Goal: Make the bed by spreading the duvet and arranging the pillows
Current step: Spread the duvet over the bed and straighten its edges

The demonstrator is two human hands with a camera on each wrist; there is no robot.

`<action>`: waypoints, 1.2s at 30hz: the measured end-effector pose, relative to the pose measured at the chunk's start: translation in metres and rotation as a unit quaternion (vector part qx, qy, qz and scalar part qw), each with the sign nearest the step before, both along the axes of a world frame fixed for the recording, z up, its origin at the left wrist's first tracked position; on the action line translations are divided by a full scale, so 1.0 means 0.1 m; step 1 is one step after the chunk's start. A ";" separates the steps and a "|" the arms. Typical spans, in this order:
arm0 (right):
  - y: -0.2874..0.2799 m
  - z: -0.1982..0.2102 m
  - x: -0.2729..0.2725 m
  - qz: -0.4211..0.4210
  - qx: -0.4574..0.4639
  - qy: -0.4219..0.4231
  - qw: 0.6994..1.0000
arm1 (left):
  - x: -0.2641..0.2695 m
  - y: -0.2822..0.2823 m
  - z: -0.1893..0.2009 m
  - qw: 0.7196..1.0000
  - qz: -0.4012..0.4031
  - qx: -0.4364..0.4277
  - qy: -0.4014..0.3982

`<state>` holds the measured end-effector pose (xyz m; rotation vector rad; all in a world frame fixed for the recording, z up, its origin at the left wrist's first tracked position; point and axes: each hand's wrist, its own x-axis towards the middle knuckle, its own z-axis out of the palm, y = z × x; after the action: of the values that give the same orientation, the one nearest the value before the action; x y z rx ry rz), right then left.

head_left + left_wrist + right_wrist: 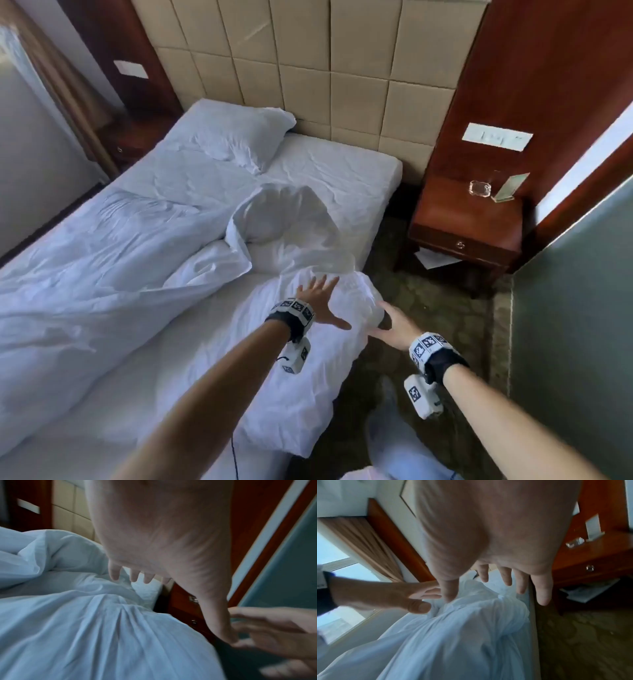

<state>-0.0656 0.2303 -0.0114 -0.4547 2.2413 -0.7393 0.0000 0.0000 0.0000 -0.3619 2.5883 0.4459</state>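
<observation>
A white duvet (85, 267) lies crumpled across the left of the bed, with one bunched end (308, 359) hanging over the near right edge. One pillow (226, 133) sits at the headboard on the left. A second pillow (284, 222), blurred, is in the middle of the bed by the duvet's folded edge. My left hand (329, 305) is spread open just over the bunched duvet (85, 628), holding nothing. My right hand (390, 322) is spread open beside that bunch at the bed's edge, and its thumb (448, 596) is at the cloth (462, 635).
A bare white sheet (342, 171) shows at the head of the bed on the right. A wooden nightstand (466, 222) with a glass ashtray (480, 187) stands right of the bed. Patterned carpet (428, 301) runs between them. A padded headboard (325, 68) is behind the bed.
</observation>
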 end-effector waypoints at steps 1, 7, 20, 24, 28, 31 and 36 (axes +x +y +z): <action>-0.06 -0.10 -0.18 -0.021 -0.023 -0.038 0.999 | -0.13 -0.01 -0.14 0.999 0.030 0.016 -0.027; -0.38 -0.79 -1.04 -0.170 0.007 -0.281 0.945 | -0.34 0.06 -0.95 0.992 0.084 0.030 -0.090; -1.31 -0.42 -0.66 -0.054 -0.032 -0.303 0.951 | 1.87 -0.28 0.38 0.882 0.428 -0.003 0.198; -2.02 -0.49 0.14 0.013 -0.118 -0.318 0.941 | 3.36 -0.08 0.44 0.813 0.547 0.010 0.199; -2.14 -0.12 1.83 0.149 -0.081 -0.295 0.940 | 4.89 0.56 -0.01 0.764 0.627 0.032 0.145; -1.83 -0.25 2.93 0.393 0.000 -0.215 0.894 | 5.95 0.98 -0.43 0.772 0.635 0.029 -0.009; -1.18 -0.67 3.74 0.612 0.107 -0.120 0.774 | 6.41 1.19 -0.28 0.799 0.588 0.065 -0.108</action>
<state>0.3079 0.1125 -0.0784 -1.3945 1.2922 0.1653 0.6406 0.1188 -0.0285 -1.8482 1.7853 0.8916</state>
